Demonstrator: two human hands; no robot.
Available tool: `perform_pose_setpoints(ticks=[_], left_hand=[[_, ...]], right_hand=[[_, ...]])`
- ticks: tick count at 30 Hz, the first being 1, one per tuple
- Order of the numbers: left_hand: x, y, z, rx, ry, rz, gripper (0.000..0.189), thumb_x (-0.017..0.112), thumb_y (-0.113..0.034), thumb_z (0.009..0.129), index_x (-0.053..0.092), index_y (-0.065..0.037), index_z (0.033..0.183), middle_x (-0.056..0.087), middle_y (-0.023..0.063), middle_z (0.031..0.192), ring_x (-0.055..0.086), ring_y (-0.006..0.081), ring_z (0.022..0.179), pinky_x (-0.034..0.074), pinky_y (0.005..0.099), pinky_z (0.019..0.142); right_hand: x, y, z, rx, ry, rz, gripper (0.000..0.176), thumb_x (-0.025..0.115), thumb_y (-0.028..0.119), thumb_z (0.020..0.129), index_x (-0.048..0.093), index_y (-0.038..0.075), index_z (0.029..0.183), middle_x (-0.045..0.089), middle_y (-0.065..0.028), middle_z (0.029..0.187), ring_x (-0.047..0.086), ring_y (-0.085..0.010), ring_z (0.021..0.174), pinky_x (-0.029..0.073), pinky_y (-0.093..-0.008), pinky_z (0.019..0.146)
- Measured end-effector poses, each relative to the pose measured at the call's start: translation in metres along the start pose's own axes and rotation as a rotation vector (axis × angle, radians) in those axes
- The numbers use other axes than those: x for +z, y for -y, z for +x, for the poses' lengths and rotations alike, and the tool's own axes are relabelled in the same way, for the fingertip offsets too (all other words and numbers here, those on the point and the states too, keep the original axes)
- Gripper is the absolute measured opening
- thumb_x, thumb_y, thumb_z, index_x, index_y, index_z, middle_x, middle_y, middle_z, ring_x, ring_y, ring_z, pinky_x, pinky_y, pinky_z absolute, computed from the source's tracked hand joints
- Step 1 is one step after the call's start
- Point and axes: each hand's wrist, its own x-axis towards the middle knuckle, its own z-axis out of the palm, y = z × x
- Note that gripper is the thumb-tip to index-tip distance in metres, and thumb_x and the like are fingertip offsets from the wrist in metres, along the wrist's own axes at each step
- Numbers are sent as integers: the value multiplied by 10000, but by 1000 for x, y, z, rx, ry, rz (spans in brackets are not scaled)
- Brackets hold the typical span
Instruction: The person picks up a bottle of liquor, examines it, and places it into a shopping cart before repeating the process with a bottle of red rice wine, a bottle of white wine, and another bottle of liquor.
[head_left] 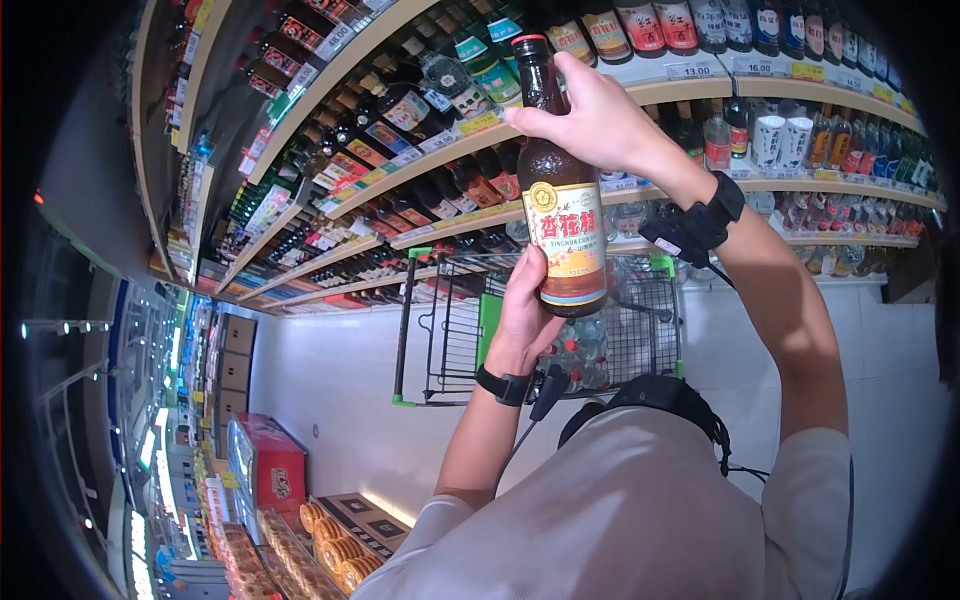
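Observation:
A brown glass bottle (545, 170) stands nearly upright in front of me, with a red cap and a cream-and-yellow label with red characters. My left hand (522, 315) is closed around its lower part, thumb along the label's edge. Up at the neck, my right hand (595, 120) grips the bottle from the right side, thumb in front and fingers partly hidden behind it. Both wrists wear black straps. Below the bottle is a wire shopping cart (450, 330) with green corners, holding clear bottles (590, 375) with red caps.
Curved-looking shelves (680, 88) packed with bottles and price tags run across the front and left. A red chest freezer (275, 475) stands at the lower left, near stacked round packaged goods (335, 545). Pale floor (330, 370) lies left of the cart.

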Motion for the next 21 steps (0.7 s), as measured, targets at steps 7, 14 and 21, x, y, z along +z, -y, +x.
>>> perform_pose_setpoints(ticks=[7,14,21], left_hand=[[-33,6,-14,-74,107,-178,710,373,-593,987,411,-13,1396,609,237,1183,675,340,956,581,474,794],[-102,-8,-55,-291,203,-362,805,339,-674,945,419,-9,1391,624,267,1083,687,357,863,597,463,691],[-170,-24,-96,-391,270,-389,777,350,-657,962,387,-27,1417,616,273,1125,682,377,935,601,451,709]], right_hand=[[15,-1,2,208,318,257,525,628,508,917,604,2,1053,652,-69,782,635,-112,611,487,-245,474],[73,-7,-14,328,264,334,534,611,480,923,636,-52,871,641,-85,699,613,-117,507,492,-240,390],[131,14,-38,507,264,293,465,598,462,954,598,12,838,574,-14,599,538,-75,444,402,-217,370]])
